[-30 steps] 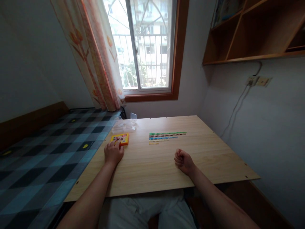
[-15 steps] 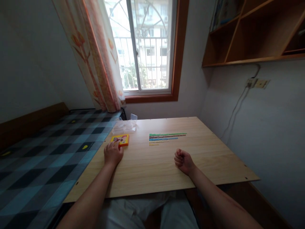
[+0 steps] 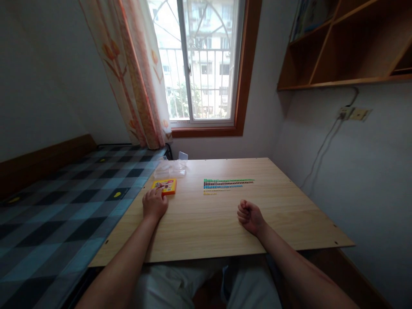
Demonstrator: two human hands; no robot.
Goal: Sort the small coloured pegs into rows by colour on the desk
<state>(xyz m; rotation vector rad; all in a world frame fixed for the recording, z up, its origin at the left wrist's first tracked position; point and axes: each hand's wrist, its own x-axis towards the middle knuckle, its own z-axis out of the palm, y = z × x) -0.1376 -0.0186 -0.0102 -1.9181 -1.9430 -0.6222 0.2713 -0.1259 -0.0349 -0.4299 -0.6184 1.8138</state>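
My left hand [image 3: 155,204] lies palm down on the table, its fingers stretched over the near left edge of a flat yellow-and-orange box [image 3: 169,186] with a printed picture on top. To the right, my right hand [image 3: 251,217] rests on its side as a fist. Whatever its curled fingers may hold is hidden. Beyond and left of the fist, small pieces lie in lengthwise rows: a green row [image 3: 225,180], a dark red row [image 3: 225,183], a blue row [image 3: 222,186] and a short yellow row [image 3: 210,194]. The pieces are too small to name.
Clear plastic containers [image 3: 170,168] stand behind the box at the wooden table's [image 3: 199,231] far left. A bed with a checked cover [image 3: 80,201] adjoins on the left. A shelf [image 3: 341,56] and a power cord [image 3: 317,159] are on the right wall.
The whole view has shifted slightly, with the scene a little further right in the picture. Both hands keep their places and poses on the table.
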